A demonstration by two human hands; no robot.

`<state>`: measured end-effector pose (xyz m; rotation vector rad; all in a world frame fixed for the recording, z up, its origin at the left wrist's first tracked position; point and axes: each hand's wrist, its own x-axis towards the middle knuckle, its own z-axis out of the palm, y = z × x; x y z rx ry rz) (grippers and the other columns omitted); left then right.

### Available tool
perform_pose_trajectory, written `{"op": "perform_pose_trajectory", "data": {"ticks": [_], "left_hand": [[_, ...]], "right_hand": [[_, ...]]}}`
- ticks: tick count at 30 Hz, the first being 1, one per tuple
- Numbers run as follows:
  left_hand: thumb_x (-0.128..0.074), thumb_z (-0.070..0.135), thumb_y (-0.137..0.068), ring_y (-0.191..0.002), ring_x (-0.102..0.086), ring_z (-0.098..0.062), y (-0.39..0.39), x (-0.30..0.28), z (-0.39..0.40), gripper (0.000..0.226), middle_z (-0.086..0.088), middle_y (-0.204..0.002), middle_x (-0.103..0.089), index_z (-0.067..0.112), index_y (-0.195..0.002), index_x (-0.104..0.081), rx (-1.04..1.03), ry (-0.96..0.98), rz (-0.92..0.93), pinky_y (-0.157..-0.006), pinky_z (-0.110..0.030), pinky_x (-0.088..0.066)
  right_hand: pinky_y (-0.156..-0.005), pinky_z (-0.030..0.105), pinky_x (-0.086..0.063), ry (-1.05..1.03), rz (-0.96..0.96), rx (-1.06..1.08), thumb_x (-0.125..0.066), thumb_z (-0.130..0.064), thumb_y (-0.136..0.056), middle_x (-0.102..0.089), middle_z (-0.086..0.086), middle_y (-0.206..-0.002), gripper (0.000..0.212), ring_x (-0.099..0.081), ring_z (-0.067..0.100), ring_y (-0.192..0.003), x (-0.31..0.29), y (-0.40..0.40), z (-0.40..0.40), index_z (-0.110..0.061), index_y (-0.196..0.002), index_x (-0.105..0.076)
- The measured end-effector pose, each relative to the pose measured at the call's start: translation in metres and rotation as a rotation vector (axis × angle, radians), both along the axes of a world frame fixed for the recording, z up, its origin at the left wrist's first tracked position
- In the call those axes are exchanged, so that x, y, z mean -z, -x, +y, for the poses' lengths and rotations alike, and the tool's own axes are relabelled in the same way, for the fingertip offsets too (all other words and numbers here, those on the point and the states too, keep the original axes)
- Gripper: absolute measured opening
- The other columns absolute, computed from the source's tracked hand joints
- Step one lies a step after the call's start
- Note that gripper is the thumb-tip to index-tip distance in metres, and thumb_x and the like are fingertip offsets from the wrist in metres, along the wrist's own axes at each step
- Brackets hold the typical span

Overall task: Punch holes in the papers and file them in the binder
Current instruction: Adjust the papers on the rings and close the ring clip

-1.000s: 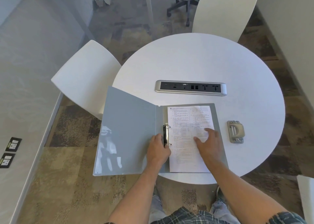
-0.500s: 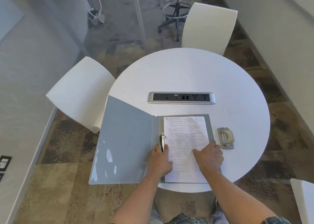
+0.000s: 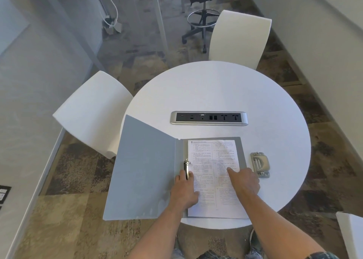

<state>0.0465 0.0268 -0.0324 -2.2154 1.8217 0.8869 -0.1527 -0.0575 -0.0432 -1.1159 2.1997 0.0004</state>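
Round white counter (image 3: 225, 86) carries open grey binder (image 3: 145, 168), cover overhanging left edge. Paper (image 3: 214, 180) lies on binder's right half. Hole punch (image 3: 259, 164) just right of binder. Left hand (image 3: 184, 190) flat, fingers at ring clip (image 3: 186, 167); right hand (image 3: 244, 181) presses paper, fingers extended.

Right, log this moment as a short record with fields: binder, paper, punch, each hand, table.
binder: grey binder lies open at the near edge, its left cover hanging past the rim
ring clip: metal clip at the spine
paper: printed sheet flat on the right half
hole punch: hole punch right of the binder, untouched
left hand: left hand rests at the clip
right hand: right hand presses on the sheet
table: round white table with a socket strip
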Motion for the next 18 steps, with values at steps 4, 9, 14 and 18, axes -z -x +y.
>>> {"op": "perform_pose_trajectory", "data": {"ticks": [4,9,14,18], "left_hand": [[-0.059,0.046,-0.096,-0.141,-0.03,-0.027,-0.001,-0.003,0.0,0.082,-0.009,-0.157,-0.016,0.015,-0.159,-0.018,-0.01,-0.002,0.022,-0.108,-0.038,-0.045],[-0.059,0.046,-0.096,-0.14,-0.03,-0.026,-0.002,-0.004,0.0,0.08,-0.008,-0.157,-0.017,0.015,-0.158,-0.02,-0.008,0.005,0.033,-0.106,-0.037,-0.047],[-0.06,0.046,-0.096,-0.139,-0.032,-0.026,-0.002,-0.006,0.0,0.077,-0.007,-0.156,-0.019,0.016,-0.157,-0.023,-0.021,0.013,0.045,-0.105,-0.037,-0.048],[-0.059,0.047,-0.095,-0.139,-0.032,-0.025,-0.003,-0.006,0.0,0.077,-0.006,-0.155,-0.019,0.017,-0.157,-0.024,-0.035,0.007,0.057,-0.106,-0.037,-0.048]], "right_hand": [[-0.096,0.048,-0.053,-0.066,-0.064,0.036,-0.064,-0.071,-0.081,-0.066,0.014,-0.12,0.076,-0.059,0.036,-0.115,-0.002,0.005,-0.003,-0.008,-0.124,-0.063],[-0.095,0.048,-0.054,-0.033,-0.087,0.046,-0.062,-0.071,-0.079,-0.067,0.014,-0.119,0.076,-0.062,0.037,-0.113,-0.006,0.004,-0.003,-0.008,-0.122,-0.065],[-0.092,0.051,-0.056,0.025,-0.13,0.127,-0.063,-0.064,-0.076,-0.07,0.013,-0.116,0.077,-0.067,0.039,-0.105,-0.004,-0.002,0.006,-0.005,-0.125,-0.055],[-0.083,0.047,-0.06,0.055,-0.328,0.198,-0.067,-0.062,-0.077,-0.074,0.003,-0.094,0.059,-0.071,0.029,-0.085,-0.003,-0.001,0.01,-0.013,-0.11,-0.066]]}}
